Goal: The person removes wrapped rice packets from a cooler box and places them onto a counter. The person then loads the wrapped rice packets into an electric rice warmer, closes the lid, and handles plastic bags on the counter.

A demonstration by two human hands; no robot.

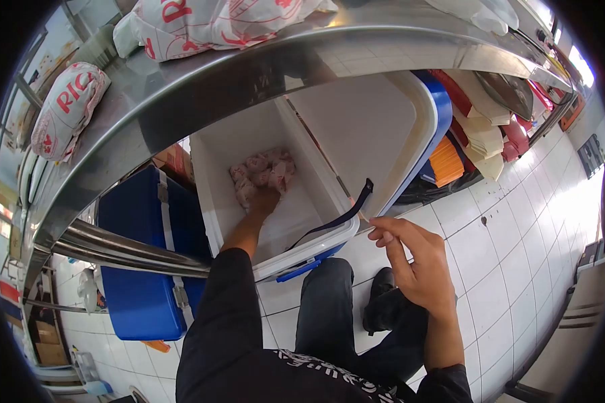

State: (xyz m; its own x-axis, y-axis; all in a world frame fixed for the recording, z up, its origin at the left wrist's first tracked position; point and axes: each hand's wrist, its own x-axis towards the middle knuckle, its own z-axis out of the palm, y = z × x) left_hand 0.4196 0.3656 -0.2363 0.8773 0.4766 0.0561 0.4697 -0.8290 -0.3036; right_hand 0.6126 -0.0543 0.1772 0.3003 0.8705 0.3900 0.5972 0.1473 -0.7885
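An open cooler (306,215) with white inner walls stands under the metal table. Several wrapped bundles (259,168), whitish with red print, lie at its far end. My left hand (265,200) reaches down into the cooler and touches the nearest bundles; its fingers are hidden among them. The cooler's raised lid (363,114), white inside with a blue edge, leans at the right. My right hand (413,258) is raised by the cooler's near right corner, thumb and fingers drawn together near a dark strap (346,215). Whether it holds anything is too small to tell.
A steel table edge (202,67) crosses above the cooler, with large printed bags (70,111) on top. A closed blue cooler (141,255) stands at the left. Folders and orange papers (446,161) are stacked at the right, above white floor tiles (511,228).
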